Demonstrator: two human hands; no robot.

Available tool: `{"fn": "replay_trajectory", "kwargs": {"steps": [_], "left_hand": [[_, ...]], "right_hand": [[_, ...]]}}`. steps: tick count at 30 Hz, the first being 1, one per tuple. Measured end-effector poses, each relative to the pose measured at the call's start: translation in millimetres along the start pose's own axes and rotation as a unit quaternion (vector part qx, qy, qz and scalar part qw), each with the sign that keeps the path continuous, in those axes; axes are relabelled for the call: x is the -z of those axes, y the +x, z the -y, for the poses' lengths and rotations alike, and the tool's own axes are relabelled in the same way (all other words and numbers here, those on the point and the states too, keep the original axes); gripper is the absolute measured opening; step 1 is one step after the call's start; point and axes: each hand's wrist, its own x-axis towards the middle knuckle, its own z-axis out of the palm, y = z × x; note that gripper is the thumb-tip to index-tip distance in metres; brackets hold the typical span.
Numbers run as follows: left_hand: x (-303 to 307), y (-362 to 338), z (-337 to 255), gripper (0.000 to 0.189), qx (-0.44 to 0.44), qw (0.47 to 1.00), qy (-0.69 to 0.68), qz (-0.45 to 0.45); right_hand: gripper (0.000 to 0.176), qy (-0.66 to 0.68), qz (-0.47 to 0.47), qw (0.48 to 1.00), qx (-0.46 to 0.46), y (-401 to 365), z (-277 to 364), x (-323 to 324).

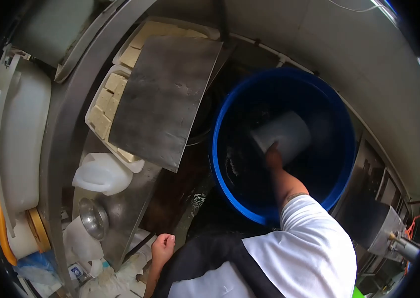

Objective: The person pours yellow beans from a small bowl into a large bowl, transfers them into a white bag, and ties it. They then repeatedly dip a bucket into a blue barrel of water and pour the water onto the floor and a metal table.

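Inside the large blue barrel (218, 171), my right hand (273, 158) grips a pale grey cylindrical bucket (292, 136), which lies tilted on its side. Dark liquid with light glints seems to lie around the bucket, and the shadow hides how deep it is. My right arm reaches over the near rim. Low in the view, my left hand (163, 247) is curled closed in front of my body, with nothing visible in it. It is nearest the edge of the steel counter and some crumpled pale material (115, 283).
Left of the barrel, plastic tubs of pale tofu-like blocks (103, 109) are partly covered by a metal sheet (165, 94). A white plastic jug (103, 174) and a metal bowl (93, 218) sit on the steel counter (135, 198). Metal equipment (389, 231) stands at right.
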Motion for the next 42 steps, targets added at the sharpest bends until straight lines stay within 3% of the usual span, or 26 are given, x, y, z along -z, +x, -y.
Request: {"fn": "replay_trajectory", "kwargs": {"steps": [6, 9, 13, 16, 18, 19, 21, 22, 24, 26, 28, 32, 34, 37, 39, 42], "left_hand": [[-4.1, -1.9, -19.8, 0.022, 0.004, 1.0, 0.019, -0.014], [-2.8, -6.2, -17.7, 0.021, 0.018, 1.0, 0.008, -0.019], [1.6, -18.4, -5.5, 0.02, 0.017, 0.999, -0.025, -0.04], [-3.2, -21.5, 16.9, 0.02, 0.015, 0.998, -0.037, -0.048], [-5.9, -22.5, 14.9, 0.02, 0.023, 0.999, -0.03, -0.039], [-8.4, -17.1, 12.8, 0.02, 0.026, 0.997, -0.057, -0.047], [-12.5, -7.2, 7.4, 0.02, 0.014, 0.996, -0.071, -0.054], [-14.2, -0.6, -1.7, 0.02, 0.007, 0.996, -0.079, -0.051], [-20.8, 13.7, -25.3, 0.019, -0.104, 0.99, -0.066, -0.061], [-39.1, 45.9, -18.7, 0.02, -0.189, 0.975, -0.107, -0.036], [-52.2, 57.7, -56.7, 0.031, -0.237, 0.961, -0.139, -0.03], [-70.6, 66.2, -123.4, 0.047, -0.287, 0.907, -0.288, 0.106], [-59.3, 44.9, -174.8, 0.054, -0.243, 0.871, -0.386, 0.183], [-27.7, 8.5, -228.3, 0.055, -0.228, 0.847, -0.425, 0.223], [7.1, -19.0, -243.6, 0.051, -0.262, 0.763, -0.506, 0.306], [64.4, -58.5, -233.1, 0.045, -0.259, 0.726, -0.548, 0.325]], "right_hand": [[0.071, -0.015, 0.104, 0.994, 0.005, -31.6, 30.1, -38.1], [0.074, -0.014, 0.058, 0.998, 0.022, -34.5, 26.0, -39.8], [0.078, -0.06, 0.043, 0.996, 0.053, 19.7, -14.4, -57.8], [0.073, -0.066, 0.069, 0.993, 0.072, 30.7, -23.2, -18.8], [0.046, 0.06, 0.048, 0.997, 0.013, 17.4, -29.6, 13.4], [0.046, 0.056, 0.038, 0.998, 0.012, 12.6, -26.1, 31.3], [0.025, 0.195, 0.031, 0.975, -0.102, -11.3, -9.5, 77.0], [0.025, 0.192, 0.02, 0.976, -0.102, -20.0, -7.6, 94.6], [0.017, 0.264, -0.016, 0.948, -0.178, -37.8, -4.9, 132.8], [0.016, 0.332, -0.04, 0.928, -0.167, -63.5, 3.7, 170.3], [0.016, 0.435, -0.082, 0.882, -0.161, -102.9, 25.5, 213.9], [0.02, 0.537, -0.16, 0.828, -0.029, -226.1, 65.6, 323.5], [0.024, 0.573, -0.154, 0.8, 0.089, -284.5, 77.8, 360.8], [0.028, 0.583, -0.175, 0.771, 0.189, -378.1, 110.7, 406.2], [0.032, 0.559, -0.196, 0.775, 0.221, -439.5, 128.8, 421.7], [0.035, 0.547, -0.209, 0.768, 0.261, -518.7, 163.7, 421.3]]}}
